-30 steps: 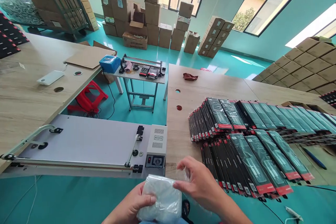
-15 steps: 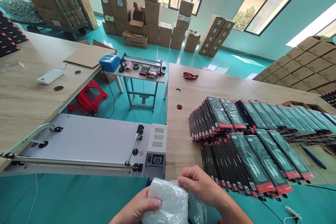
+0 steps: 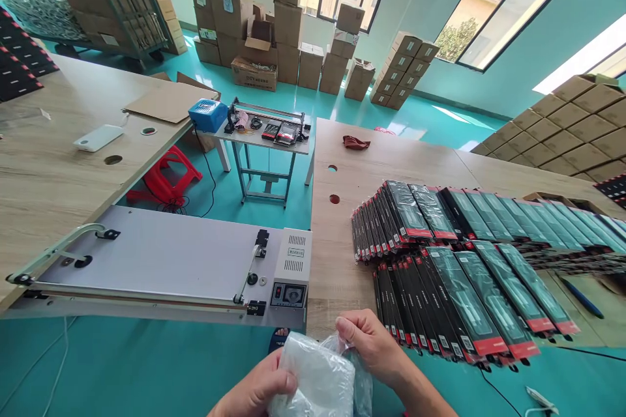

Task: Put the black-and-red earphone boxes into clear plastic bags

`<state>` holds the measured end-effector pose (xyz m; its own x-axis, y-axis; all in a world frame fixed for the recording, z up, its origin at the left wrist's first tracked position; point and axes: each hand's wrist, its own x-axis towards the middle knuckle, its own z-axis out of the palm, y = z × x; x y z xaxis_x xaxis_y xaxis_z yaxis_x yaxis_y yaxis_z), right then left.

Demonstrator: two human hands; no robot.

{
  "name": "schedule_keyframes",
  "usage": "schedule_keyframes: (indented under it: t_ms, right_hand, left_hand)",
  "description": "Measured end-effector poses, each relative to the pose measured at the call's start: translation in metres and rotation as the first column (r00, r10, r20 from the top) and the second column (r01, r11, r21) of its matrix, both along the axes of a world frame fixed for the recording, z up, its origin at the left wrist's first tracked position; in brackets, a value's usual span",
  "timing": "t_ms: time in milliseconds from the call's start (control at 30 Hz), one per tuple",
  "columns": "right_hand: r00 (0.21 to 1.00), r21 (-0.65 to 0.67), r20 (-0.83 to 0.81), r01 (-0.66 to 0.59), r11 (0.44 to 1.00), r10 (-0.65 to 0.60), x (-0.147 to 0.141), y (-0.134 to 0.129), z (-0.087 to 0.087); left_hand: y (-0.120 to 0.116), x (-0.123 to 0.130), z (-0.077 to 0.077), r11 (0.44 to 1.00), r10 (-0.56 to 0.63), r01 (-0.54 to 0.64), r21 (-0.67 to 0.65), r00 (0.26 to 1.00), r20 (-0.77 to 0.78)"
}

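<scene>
Both hands, left hand (image 3: 257, 391) and right hand (image 3: 372, 342), still gripping plastic bags (image 3: 317, 381), shifted rightward

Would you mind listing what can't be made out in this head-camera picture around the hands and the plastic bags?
- Stack of clear plastic bags: its lower part is cut off by the bottom edge of the head view, so the count is unknowable.
- Left hand: only fingers and part of the back show; the rest is out of frame.
- Right hand: fingertips are veiled by crinkled plastic.
- Packaged boxes: print too small to read.
- Sealing machine: panel labels too small.
</scene>
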<state>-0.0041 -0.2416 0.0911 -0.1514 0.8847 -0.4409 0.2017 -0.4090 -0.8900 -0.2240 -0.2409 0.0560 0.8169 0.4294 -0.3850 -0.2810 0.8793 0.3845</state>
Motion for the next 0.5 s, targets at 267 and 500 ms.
schedule_keyframes:
  t_ms: [267, 500]
  right_hand:
    - [0.991, 0.133, -0.002, 0.134, 0.982, -0.135, -0.017, -0.003, 0.006]
    - [0.706, -0.117, -0.487, 0.531, 0.839, -0.514, -0.034, -0.002, 0.003]
  left_hand:
    - [0.002, 0.009, 0.000, 0.999, 0.004, -0.003, 0.053, 1.000, -0.004]
    - [0.000, 0.012, 0.003, 0.995, 0.096, -0.097, 0.001, 0.993, 0.064]
